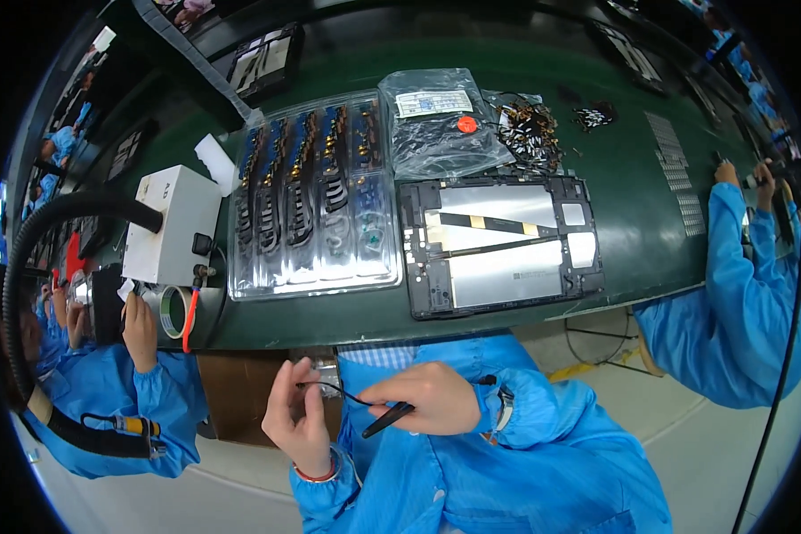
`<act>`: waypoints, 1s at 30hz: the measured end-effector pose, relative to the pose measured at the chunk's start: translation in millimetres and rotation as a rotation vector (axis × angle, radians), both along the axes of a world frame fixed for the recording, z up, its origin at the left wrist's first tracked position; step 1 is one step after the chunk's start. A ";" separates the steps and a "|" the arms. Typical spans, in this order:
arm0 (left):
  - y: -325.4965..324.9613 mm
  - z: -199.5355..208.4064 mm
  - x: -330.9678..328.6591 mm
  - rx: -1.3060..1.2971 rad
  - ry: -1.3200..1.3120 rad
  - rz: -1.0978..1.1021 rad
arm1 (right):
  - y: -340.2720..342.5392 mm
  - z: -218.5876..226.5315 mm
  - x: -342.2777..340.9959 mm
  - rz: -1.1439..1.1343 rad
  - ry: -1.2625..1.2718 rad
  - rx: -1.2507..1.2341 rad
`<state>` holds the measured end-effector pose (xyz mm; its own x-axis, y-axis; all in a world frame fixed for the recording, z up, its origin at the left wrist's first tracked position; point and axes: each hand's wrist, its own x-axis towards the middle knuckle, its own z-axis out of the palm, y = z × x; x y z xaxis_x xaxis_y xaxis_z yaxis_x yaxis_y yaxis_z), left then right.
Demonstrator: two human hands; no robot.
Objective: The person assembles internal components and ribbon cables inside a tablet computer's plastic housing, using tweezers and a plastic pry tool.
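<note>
Both my hands are in front of my chest, below the bench's front edge. My left hand (298, 418) pinches the end of a thin black cable (336, 388), its other fingers raised. The cable curves across to my right hand (432, 396). That hand is closed around a slim black tool (388, 421) whose flat end points down to the left; its exact kind cannot be made out. Beyond my hands on the bench lies an opened tablet-like device (507, 276), with a silver plate, black frame and dark strips across it.
A clear plastic tray (316, 283) holds rows of cabled parts. Behind the device are a grey bag (445, 133) and a heap of small parts (529, 133). A white box (171, 227) and a tape roll (177, 311) stand left. Co-workers' sleeves (730, 329) flank me.
</note>
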<state>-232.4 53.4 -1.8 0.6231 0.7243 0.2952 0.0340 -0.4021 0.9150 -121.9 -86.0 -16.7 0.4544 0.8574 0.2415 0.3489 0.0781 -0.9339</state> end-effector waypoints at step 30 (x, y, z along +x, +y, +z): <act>-40.9 17.1 35.0 0.409 -0.220 0.021 | -1.0 35.0 8.9 -0.370 -0.325 0.350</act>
<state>-197.4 12.6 15.3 0.4997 0.5331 0.6827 -0.1311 -0.7325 0.6680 -113.0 -87.0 18.3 0.5627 0.5013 0.6573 0.6748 0.1807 -0.7156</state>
